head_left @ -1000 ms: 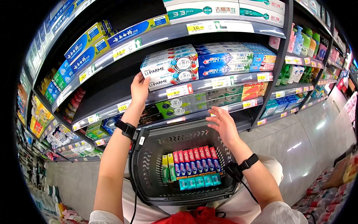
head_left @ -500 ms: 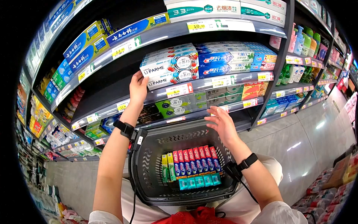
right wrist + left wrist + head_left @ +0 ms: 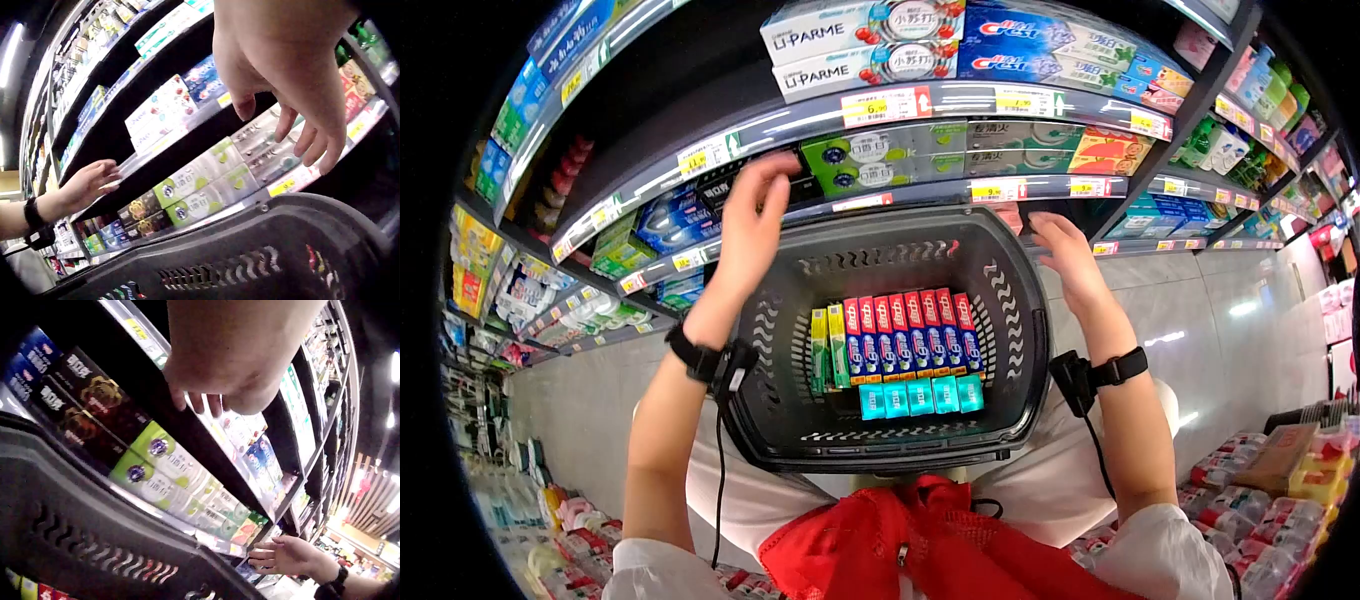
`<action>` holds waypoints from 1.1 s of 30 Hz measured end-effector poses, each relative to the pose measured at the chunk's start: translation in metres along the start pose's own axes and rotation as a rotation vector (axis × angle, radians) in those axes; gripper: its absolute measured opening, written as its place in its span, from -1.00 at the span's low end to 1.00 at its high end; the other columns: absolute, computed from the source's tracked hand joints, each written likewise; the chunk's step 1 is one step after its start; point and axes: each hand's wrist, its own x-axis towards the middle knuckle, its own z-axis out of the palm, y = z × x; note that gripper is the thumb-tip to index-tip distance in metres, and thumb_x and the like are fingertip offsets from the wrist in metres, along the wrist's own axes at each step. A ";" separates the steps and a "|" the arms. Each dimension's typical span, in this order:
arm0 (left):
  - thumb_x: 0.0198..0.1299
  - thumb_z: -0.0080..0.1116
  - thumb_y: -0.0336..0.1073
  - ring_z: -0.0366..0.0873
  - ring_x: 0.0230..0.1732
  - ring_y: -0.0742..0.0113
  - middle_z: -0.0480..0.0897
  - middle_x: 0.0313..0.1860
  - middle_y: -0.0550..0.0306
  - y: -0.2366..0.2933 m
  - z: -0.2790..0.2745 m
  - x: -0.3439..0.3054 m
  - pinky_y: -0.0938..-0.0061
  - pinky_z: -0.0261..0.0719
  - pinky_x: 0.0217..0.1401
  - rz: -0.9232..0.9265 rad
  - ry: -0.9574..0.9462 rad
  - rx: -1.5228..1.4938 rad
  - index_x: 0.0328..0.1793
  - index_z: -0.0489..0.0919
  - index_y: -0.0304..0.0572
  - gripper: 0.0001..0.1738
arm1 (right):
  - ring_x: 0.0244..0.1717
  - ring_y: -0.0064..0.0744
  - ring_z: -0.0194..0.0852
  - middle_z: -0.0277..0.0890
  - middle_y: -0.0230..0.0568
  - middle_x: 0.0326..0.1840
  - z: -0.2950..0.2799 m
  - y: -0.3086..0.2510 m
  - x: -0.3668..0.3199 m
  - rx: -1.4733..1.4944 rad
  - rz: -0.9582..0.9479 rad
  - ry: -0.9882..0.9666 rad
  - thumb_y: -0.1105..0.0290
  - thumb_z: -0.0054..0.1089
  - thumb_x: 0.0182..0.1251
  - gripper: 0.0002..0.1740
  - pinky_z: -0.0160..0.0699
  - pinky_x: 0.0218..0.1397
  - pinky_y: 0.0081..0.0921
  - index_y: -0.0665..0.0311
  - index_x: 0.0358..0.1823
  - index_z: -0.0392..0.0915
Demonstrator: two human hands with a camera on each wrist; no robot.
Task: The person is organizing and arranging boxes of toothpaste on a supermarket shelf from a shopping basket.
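My left hand (image 3: 752, 225) hangs with loosely bent fingers in front of the lower shelf, holding nothing. Behind its fingertips are black toothpaste boxes (image 3: 81, 406), with green and white boxes (image 3: 855, 165) beside them. My right hand (image 3: 1075, 265), also holding nothing, has its fingers spread just past the right rim of the black shopping basket (image 3: 1005, 310). In the basket stand a row of red and blue toothpaste boxes (image 3: 910, 340) and some yellow-green boxes (image 3: 828, 345). Several small teal boxes (image 3: 920, 397) line up in front of them.
On the shelf above are stacked white LI-PARME boxes (image 3: 825, 75) and blue Crest boxes (image 3: 1030, 55). A shelf edge with price tags (image 3: 885, 105) runs across above the basket. Bottles (image 3: 1225, 150) fill the unit at right. Plastic-wrapped packs (image 3: 1250, 500) sit on the floor at lower right.
My left hand has come off the LI-PARME boxes and moved down toward the basket. The right hand has shifted right, outside the basket's rim. The head view has tilted downward.
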 end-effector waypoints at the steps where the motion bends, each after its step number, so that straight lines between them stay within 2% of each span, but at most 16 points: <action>1: 0.23 -0.08 -0.37 0.40 0.09 0.25 0.51 -0.04 0.00 -0.002 -0.004 -0.019 0.46 0.33 0.12 0.001 -0.130 0.092 0.00 0.43 -0.26 -0.76 | 0.14 -0.34 0.20 0.36 -0.27 0.05 -0.008 0.011 0.004 -0.154 0.018 0.001 0.02 -0.04 0.22 -0.50 0.16 0.09 -0.30 0.20 0.06 0.37; 2: 0.23 -0.08 -0.34 0.39 0.10 0.22 0.49 -0.01 0.01 -0.011 -0.008 -0.035 0.44 0.30 0.16 -0.036 -0.321 0.137 0.03 0.43 -0.24 -0.73 | 0.14 -0.34 0.20 0.36 -0.27 0.05 -0.016 0.021 0.008 -0.164 0.026 -0.010 0.02 -0.04 0.22 -0.50 0.16 0.09 -0.30 0.20 0.06 0.37; 3: 0.24 -0.07 -0.30 0.37 0.11 0.19 0.46 0.02 0.02 -0.025 -0.013 -0.051 0.42 0.27 0.20 -0.077 -0.516 0.180 0.06 0.43 -0.22 -0.70 | 0.16 -0.33 0.15 0.33 -0.26 0.08 -0.021 0.032 0.013 -0.277 0.196 -0.028 -0.02 -0.04 0.19 -0.44 0.14 0.11 -0.26 0.18 0.11 0.32; 4: 0.23 -0.05 -0.26 0.36 0.13 0.15 0.46 0.04 0.00 -0.042 -0.020 -0.066 0.41 0.26 0.21 -0.204 -0.711 0.176 0.07 0.43 -0.21 -0.68 | 0.19 -0.32 0.11 0.31 -0.25 0.10 -0.024 0.039 0.018 -0.391 0.365 -0.046 -0.06 -0.03 0.17 -0.39 0.12 0.12 -0.22 0.16 0.16 0.28; 6: 0.21 -0.01 -0.14 0.32 0.19 0.08 0.41 0.13 -0.07 -0.062 -0.034 -0.084 0.38 0.25 0.23 -0.500 -1.068 0.233 0.14 0.39 -0.17 -0.58 | 0.09 -0.26 0.24 0.31 -0.20 0.11 -0.018 0.039 0.020 -0.592 0.432 -0.265 -0.08 0.00 0.15 -0.27 0.27 0.01 -0.26 0.13 0.27 0.10; 7: 0.21 -0.01 -0.14 0.32 0.19 0.08 0.41 0.13 -0.07 -0.062 -0.039 -0.088 0.38 0.25 0.23 -0.521 -1.079 0.227 0.14 0.39 -0.17 -0.58 | 0.05 -0.24 0.28 0.31 -0.18 0.11 -0.011 0.032 0.018 -0.670 0.436 -0.366 -0.08 0.01 0.16 -0.25 0.33 -0.05 -0.28 0.11 0.30 0.05; 8: 0.21 -0.02 -0.12 0.32 0.19 0.06 0.39 0.16 -0.08 -0.062 -0.041 -0.087 0.38 0.25 0.23 -0.570 -1.081 0.298 0.16 0.37 -0.16 -0.56 | 0.01 -0.15 0.37 0.33 -0.01 0.10 -0.004 0.032 0.019 -0.828 0.374 -0.366 -0.05 0.03 0.16 -0.19 0.41 -0.11 -0.31 0.29 0.29 -0.03; 9: 0.21 -0.02 -0.10 0.31 0.20 0.05 0.37 0.18 -0.09 -0.067 -0.040 -0.091 0.37 0.25 0.23 -0.623 -1.089 0.357 0.18 0.36 -0.16 -0.54 | 0.01 -0.15 0.37 0.33 -0.01 0.10 0.002 0.031 0.021 -0.842 0.390 -0.378 -0.05 0.03 0.16 -0.19 0.41 -0.11 -0.31 0.29 0.29 -0.03; 12: 0.20 -0.01 -0.10 0.33 0.16 -0.01 0.36 0.17 -0.14 -0.102 -0.043 -0.102 0.33 0.31 0.17 -0.486 -0.950 0.333 0.16 0.36 -0.20 -0.53 | 0.07 -0.04 0.38 0.31 0.39 0.04 0.020 0.026 0.024 -1.209 0.408 -0.334 0.00 0.06 0.16 -0.06 0.36 0.05 -0.38 0.71 0.20 -0.15; 13: 0.19 -0.01 -0.11 0.36 0.13 -0.01 0.36 0.16 -0.14 -0.109 -0.045 -0.104 0.33 0.34 0.14 -0.419 -0.956 0.354 0.15 0.36 -0.22 -0.53 | 0.07 -0.04 0.38 0.31 0.39 0.04 0.020 0.029 0.024 -1.219 0.436 -0.346 0.00 0.06 0.16 -0.06 0.36 0.05 -0.38 0.71 0.20 -0.15; 15: 0.19 0.01 -0.15 0.42 0.04 0.09 0.40 0.12 -0.07 -0.107 -0.053 -0.104 0.40 0.40 0.06 -0.483 -0.981 0.309 0.15 0.36 -0.21 -0.55 | 0.05 0.01 0.39 0.33 0.38 0.01 0.016 0.037 0.023 -1.046 0.277 -0.303 0.04 0.07 0.18 -0.09 0.37 0.04 -0.37 0.68 0.21 -0.15; 17: 0.16 0.02 -0.19 0.42 0.02 0.00 0.42 0.07 -0.12 -0.104 -0.064 -0.103 0.37 0.39 0.03 -0.541 -0.947 0.204 0.12 0.37 -0.25 -0.57 | 0.03 0.03 0.40 0.35 0.38 -0.02 0.020 0.047 0.022 -1.052 0.287 -0.273 0.10 0.10 0.17 -0.13 0.38 0.04 -0.36 0.67 0.19 -0.14; 20: 0.18 0.02 -0.21 0.45 -0.01 0.09 0.43 0.06 -0.07 -0.110 -0.076 -0.104 0.39 0.41 0.00 -0.568 -0.967 0.143 0.12 0.37 -0.24 -0.58 | -0.06 0.18 0.44 0.38 0.47 -0.14 0.027 0.049 0.019 -1.106 0.207 -0.223 0.17 0.14 0.12 -0.22 0.44 -0.05 -0.27 0.66 0.09 -0.05; 27: 0.21 -0.01 -0.21 0.46 0.06 0.17 0.44 0.07 -0.07 -0.130 -0.088 -0.102 0.41 0.42 0.04 -0.549 -1.024 0.006 0.15 0.34 -0.24 -0.58 | -0.07 0.14 0.45 0.41 0.42 -0.14 0.045 0.045 0.013 -1.268 0.311 -0.182 0.17 0.12 0.14 -0.15 0.44 -0.06 -0.28 0.67 0.18 -0.14; 32: 0.20 0.01 -0.16 0.54 -0.05 0.17 0.51 -0.04 -0.13 -0.144 -0.096 -0.102 0.39 0.48 -0.09 -0.527 -1.060 0.053 0.15 0.34 -0.26 -0.54 | -0.09 0.21 0.43 0.41 0.44 -0.18 0.046 0.061 0.003 -1.225 0.295 -0.128 0.18 0.13 0.13 -0.23 0.43 -0.08 -0.19 0.61 0.11 -0.06; 33: 0.20 0.00 -0.14 0.52 -0.03 0.14 0.51 -0.03 -0.14 -0.137 -0.098 -0.095 0.37 0.47 -0.05 -0.592 -1.103 0.080 0.14 0.34 -0.27 -0.54 | -0.09 0.23 0.42 0.39 0.45 -0.15 0.056 0.057 -0.006 -1.221 0.280 -0.081 0.20 0.13 0.12 -0.22 0.43 -0.05 -0.19 0.62 0.13 -0.07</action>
